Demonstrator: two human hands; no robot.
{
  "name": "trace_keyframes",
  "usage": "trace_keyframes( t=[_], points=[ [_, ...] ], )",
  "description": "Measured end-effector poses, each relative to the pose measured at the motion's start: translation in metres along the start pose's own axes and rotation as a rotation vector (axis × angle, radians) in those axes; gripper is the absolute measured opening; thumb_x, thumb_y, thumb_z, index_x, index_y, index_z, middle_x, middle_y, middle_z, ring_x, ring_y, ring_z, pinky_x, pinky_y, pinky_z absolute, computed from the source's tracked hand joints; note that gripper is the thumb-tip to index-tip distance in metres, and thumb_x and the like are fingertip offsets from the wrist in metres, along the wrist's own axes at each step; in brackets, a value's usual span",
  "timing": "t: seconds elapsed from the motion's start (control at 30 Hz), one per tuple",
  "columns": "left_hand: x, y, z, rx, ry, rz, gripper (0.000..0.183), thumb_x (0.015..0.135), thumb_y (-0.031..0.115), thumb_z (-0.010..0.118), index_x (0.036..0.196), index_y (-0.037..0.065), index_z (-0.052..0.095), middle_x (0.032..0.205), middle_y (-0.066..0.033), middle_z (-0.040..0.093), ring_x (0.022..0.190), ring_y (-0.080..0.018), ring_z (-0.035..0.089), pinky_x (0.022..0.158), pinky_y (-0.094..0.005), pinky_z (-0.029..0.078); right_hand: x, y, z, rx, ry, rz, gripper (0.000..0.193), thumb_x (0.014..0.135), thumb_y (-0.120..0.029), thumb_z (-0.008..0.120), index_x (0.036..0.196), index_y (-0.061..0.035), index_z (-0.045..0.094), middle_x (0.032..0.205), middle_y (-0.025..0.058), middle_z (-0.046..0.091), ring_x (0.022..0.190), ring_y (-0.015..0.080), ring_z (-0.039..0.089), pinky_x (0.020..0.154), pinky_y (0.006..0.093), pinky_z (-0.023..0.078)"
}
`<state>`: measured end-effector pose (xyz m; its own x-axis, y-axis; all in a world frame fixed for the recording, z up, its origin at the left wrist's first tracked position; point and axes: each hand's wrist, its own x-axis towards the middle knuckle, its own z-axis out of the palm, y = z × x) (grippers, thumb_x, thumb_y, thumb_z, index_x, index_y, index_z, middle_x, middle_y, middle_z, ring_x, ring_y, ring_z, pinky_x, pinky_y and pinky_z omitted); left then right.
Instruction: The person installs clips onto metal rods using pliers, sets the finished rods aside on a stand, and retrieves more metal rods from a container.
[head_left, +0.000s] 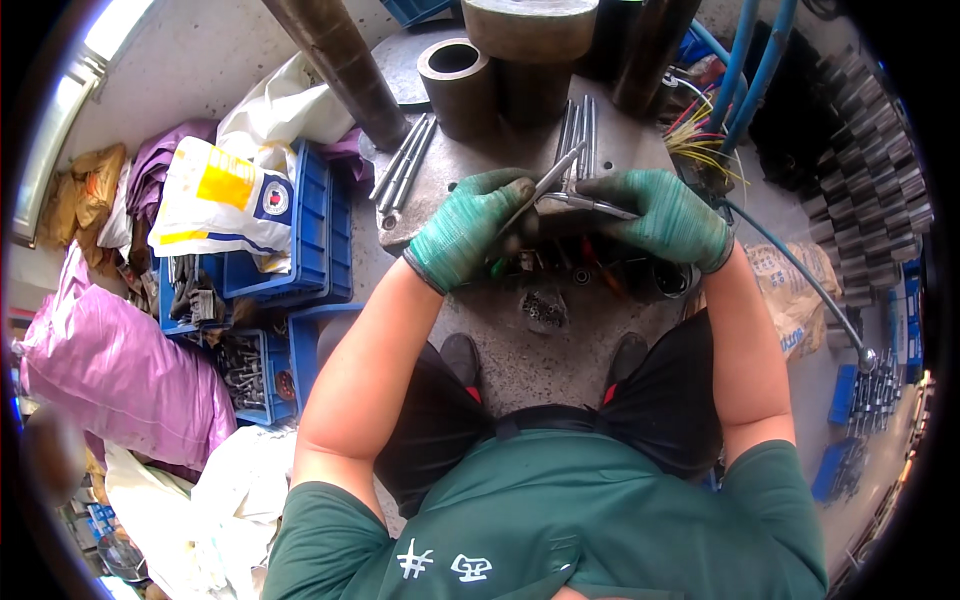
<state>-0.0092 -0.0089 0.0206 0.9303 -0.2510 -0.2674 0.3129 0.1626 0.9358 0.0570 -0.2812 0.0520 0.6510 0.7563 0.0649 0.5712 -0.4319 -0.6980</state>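
Both my hands wear green work gloves. My left hand (468,228) is closed on a slim grey metal rod (556,174), which slants up and to the right from the thumb. My right hand (668,215) pinches another metal rod (592,206), pointing left towards the first one. Where the two rods come close, I cannot tell if they touch. Just beyond my hands, several similar rods (578,128) lie on the metal machine bed (640,150). More rods (404,166) rest side by side at its left edge.
Thick steel columns (340,65) and a hollow metal cylinder (456,85) stand on the bed. Blue crates (318,225) and a purple sack (125,360) are at the left. Blue hoses (745,75), yellow wires and stacked metal parts (865,165) occupy the right. A bag of small parts (542,309) sits below.
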Motion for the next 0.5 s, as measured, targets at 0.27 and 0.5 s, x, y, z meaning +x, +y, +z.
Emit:
trace_keyframes(
  t=[0.27, 0.5],
  points=[
    [-0.001, 0.000, -0.009, -0.027, -0.023, 0.024, 0.048, 0.107, 0.036, 0.058, 0.137, 0.000, 0.060, 0.082, -0.0033, 0.066, 0.057, -0.0098, 0.060, 0.052, -0.0241, 0.050, 0.003, 0.003, 0.006, 0.391, -0.150, 0.112, 0.063, 0.089, -0.017, 0.077, 0.146, 0.0003, 0.056, 0.126, 0.0127, 0.071, 0.116, 0.0177, 0.064, 0.104, 0.0350, 0.050],
    [0.002, 0.018, -0.035, 0.145, 0.430, 0.155, 0.023, 0.102, 0.014, 0.063, 0.118, 0.000, 0.072, 0.069, 0.0042, 0.052, 0.051, -0.0051, 0.042, 0.046, -0.0232, 0.033, 0.016, 0.061, 0.017, 0.176, 0.356, 0.321, 0.053, 0.087, -0.020, 0.074, 0.133, 0.0031, 0.061, 0.104, 0.0163, 0.071, 0.096, 0.0252, 0.068, 0.091, 0.0362, 0.054]
  ],
)
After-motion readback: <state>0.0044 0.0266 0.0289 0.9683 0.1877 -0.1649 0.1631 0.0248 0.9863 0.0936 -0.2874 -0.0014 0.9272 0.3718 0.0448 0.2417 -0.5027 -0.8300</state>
